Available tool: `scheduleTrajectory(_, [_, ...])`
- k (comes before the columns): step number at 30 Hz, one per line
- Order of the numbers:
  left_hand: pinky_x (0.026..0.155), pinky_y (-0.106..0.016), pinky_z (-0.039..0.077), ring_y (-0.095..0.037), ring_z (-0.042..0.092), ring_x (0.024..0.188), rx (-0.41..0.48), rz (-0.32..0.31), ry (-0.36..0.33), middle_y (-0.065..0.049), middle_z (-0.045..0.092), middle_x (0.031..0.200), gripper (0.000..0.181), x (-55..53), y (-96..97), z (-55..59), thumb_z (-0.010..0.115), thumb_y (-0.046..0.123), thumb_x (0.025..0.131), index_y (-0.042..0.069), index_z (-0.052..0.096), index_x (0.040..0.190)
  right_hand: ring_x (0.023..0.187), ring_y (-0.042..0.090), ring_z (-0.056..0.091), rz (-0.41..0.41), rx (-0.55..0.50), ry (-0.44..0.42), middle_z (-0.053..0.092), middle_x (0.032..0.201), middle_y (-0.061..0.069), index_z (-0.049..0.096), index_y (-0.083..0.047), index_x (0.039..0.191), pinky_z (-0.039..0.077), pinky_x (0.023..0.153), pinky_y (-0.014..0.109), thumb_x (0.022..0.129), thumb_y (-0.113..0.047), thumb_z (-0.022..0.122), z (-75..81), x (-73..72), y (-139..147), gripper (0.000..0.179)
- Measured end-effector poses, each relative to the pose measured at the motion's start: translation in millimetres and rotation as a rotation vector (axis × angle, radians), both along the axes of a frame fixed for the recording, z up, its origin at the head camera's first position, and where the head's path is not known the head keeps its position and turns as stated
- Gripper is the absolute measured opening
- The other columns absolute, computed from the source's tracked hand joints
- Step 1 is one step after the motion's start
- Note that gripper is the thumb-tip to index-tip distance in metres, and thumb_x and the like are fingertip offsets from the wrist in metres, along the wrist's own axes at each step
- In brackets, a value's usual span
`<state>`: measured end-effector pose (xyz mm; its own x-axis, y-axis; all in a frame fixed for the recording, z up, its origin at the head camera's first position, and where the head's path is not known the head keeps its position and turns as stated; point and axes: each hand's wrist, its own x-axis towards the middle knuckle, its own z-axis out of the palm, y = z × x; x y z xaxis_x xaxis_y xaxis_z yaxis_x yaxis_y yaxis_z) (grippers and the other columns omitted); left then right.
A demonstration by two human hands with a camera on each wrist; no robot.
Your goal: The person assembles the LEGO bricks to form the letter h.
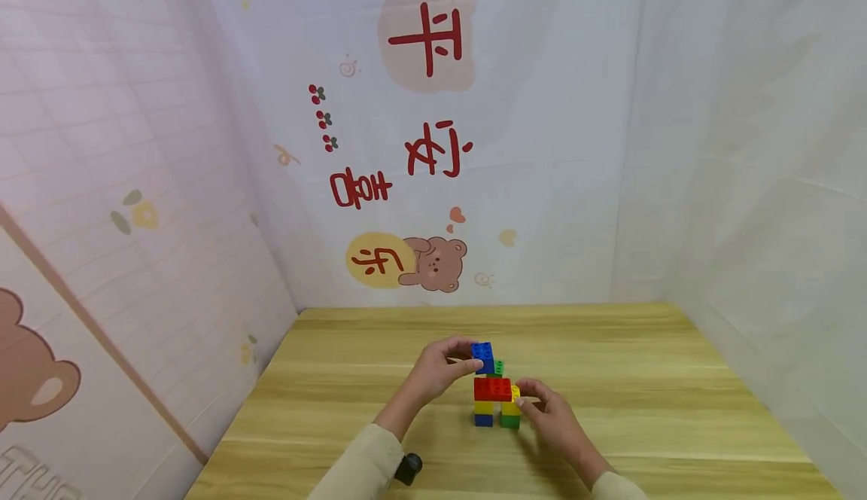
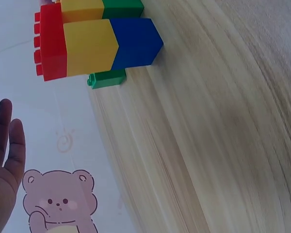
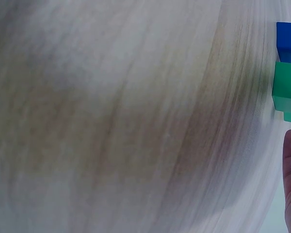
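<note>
A small bridge of toy building bricks stands on the table, with a red brick (image 1: 492, 389) across two short columns. The left column is a yellow brick (image 1: 484, 407) over a blue brick (image 1: 483, 420). On the right, a yellow brick (image 1: 515, 394) with studs showing sits above a green brick (image 1: 510, 422). My left hand (image 1: 436, 370) pinches another blue brick (image 1: 482, 358) between thumb and fingers, above and behind the red one. At the bridge's right side, my right hand (image 1: 552, 415) holds the yellow brick by thumb and fingertips.
Behind the bridge lies a loose green brick (image 1: 499, 368), partly hidden by the raised blue one. A black object (image 1: 409, 468) shows beside the left sleeve. White printed cloth (image 1: 555, 184) hangs around the back and sides of the wooden table (image 1: 630, 379).
</note>
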<state>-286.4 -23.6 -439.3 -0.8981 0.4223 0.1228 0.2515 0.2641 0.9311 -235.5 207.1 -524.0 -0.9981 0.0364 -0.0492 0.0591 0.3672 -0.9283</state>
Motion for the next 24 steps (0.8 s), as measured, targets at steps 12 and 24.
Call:
scheduleTrajectory(12, [0.087,-0.04,0.054,-0.02,0.063,0.1,-0.001,-0.03,0.008,0.001,0.069,0.109,0.031,3.4,9.0,-2.7,0.072,0.023,0.093,0.017,0.068,0.122,0.111,0.029,0.061,0.008,0.001,0.042,0.064,0.124,0.011,0.061,-0.004,0.128,0.051,0.093,0.048,0.099,-0.018,0.063,-1.8,-0.9,0.5,0.032])
scheduleTrajectory(24, [0.087,-0.036,0.052,-0.016,0.063,0.098,-0.02,-0.065,0.008,0.005,0.069,0.107,0.03,4.7,5.7,-9.5,0.071,0.03,0.093,0.019,0.069,0.121,0.115,0.029,0.059,0.003,0.008,0.027,0.063,0.125,0.009,0.06,-0.003,0.129,0.05,0.094,0.048,0.099,-0.019,0.063,-3.0,-0.3,0.2,0.035])
